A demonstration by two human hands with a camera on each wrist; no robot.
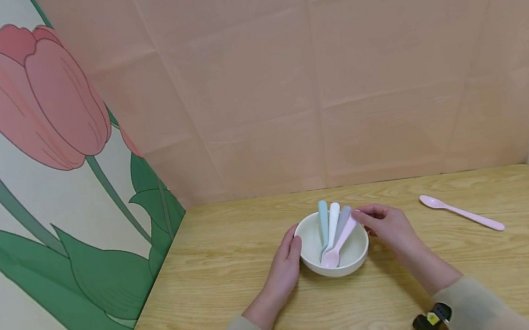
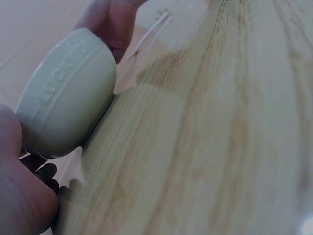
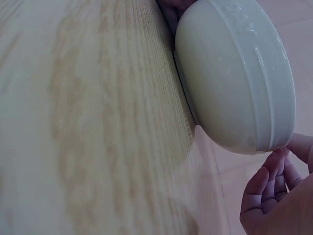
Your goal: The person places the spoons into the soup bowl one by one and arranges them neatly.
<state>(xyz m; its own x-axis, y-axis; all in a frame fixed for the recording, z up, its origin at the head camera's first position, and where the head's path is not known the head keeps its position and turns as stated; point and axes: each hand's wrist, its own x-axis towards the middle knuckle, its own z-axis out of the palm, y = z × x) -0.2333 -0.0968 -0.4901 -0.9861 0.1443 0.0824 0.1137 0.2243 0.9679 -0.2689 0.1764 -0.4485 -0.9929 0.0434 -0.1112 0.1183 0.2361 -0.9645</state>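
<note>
A cream bowl [image 1: 337,271] stands on the wooden table, with raised lettering on its side in the left wrist view. My left hand [image 1: 284,266] grips its left side, thumb at the rim and fingers round the outer wall. Inside lean a light blue spoon [image 1: 324,223], a white spoon [image 1: 332,226], a greyish-purple spoon [image 1: 342,220] and a pink spoon [image 1: 340,244], handles up against the far rim. With thumb and fingertips my right hand [image 1: 391,226] pinches the pink spoon's handle end at the bowl's right rim. The wrist views hide the bowl's contents.
A longer pink spoon [image 1: 463,212] lies on the table [image 1: 528,274] to the right of my right hand. Behind the table hangs a pinkish-brown cloth [image 1: 312,68]. A tulip-patterned panel [image 1: 43,179] borders the left side.
</note>
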